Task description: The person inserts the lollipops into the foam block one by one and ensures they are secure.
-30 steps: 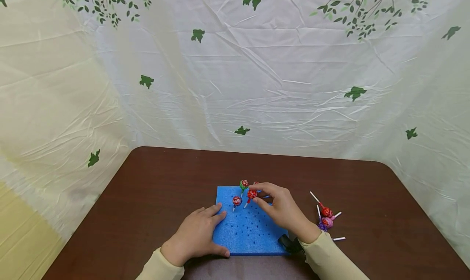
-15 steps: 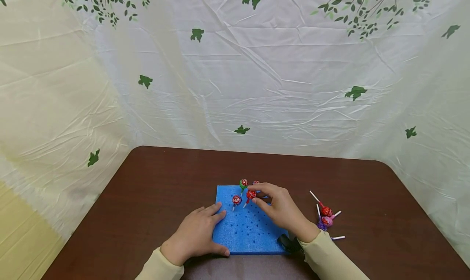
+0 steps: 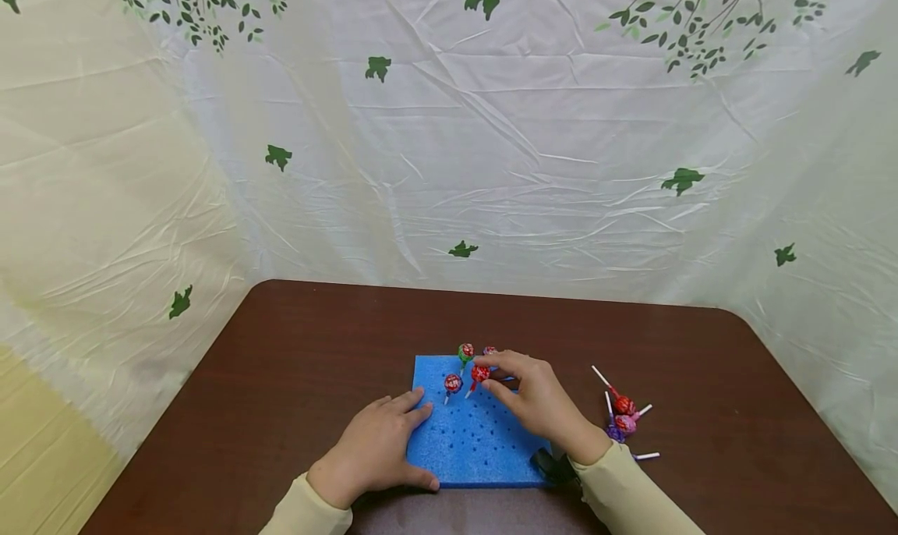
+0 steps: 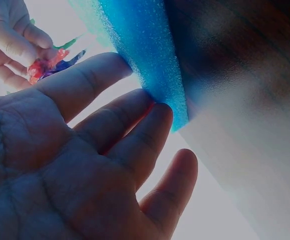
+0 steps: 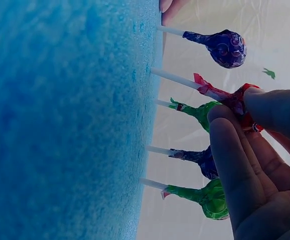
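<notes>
— Pinching what, your right hand (image 3: 539, 401)?
— You pinch a red lollipop (image 3: 480, 373), stick in the blue foam board (image 3: 477, 445).
— Left hand (image 3: 375, 449)?
— Yours lies flat, fingers straight, pressing that board's edge on the tabletop (image 3: 295, 363).

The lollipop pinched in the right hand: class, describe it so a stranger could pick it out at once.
On the brown table lies a square blue foam board with lollipops standing in its far holes. The lollipop is the red-wrapped one beside the board's middle, and it alone is pinched by the right hand.
</notes>
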Tool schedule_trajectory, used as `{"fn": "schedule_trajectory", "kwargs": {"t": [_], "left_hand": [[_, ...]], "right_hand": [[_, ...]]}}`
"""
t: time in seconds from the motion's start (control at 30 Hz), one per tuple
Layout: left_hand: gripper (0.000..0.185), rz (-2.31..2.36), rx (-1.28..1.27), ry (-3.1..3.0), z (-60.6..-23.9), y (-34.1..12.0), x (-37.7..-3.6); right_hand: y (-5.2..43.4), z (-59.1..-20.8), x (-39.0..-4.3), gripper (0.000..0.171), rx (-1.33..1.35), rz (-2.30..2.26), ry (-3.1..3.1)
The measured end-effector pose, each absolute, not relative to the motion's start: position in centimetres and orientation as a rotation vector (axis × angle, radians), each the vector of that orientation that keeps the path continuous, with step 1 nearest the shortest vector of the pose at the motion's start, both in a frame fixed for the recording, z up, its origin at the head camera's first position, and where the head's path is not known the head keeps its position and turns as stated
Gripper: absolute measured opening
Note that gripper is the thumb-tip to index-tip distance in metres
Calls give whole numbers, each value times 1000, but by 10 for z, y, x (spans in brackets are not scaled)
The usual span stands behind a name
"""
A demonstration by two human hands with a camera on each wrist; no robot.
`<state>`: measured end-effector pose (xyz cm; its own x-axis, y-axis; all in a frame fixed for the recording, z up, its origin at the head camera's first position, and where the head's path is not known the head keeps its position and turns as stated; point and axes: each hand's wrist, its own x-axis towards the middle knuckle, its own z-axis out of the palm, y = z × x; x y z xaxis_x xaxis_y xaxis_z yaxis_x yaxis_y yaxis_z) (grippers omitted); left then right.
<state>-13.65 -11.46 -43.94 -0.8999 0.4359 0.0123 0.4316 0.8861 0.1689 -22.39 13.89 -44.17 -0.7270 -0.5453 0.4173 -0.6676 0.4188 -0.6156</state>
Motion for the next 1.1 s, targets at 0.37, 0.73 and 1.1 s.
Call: {"fn": "schedule_trajectory", "kwargs": {"t": [0.37, 0.73, 1.1], "left_hand": [[101, 251, 709, 3033, -441, -115, -137], [100, 256, 712, 3043, -440, -115, -136], [101, 272, 702, 3032, -441, -114, -137]], "right_hand": [[137, -441, -222, 36, 1087, 1220, -2538], [136, -442, -222, 34, 1122, 1187, -2586], [140, -440, -222, 36, 1150, 1131, -2582]]}}
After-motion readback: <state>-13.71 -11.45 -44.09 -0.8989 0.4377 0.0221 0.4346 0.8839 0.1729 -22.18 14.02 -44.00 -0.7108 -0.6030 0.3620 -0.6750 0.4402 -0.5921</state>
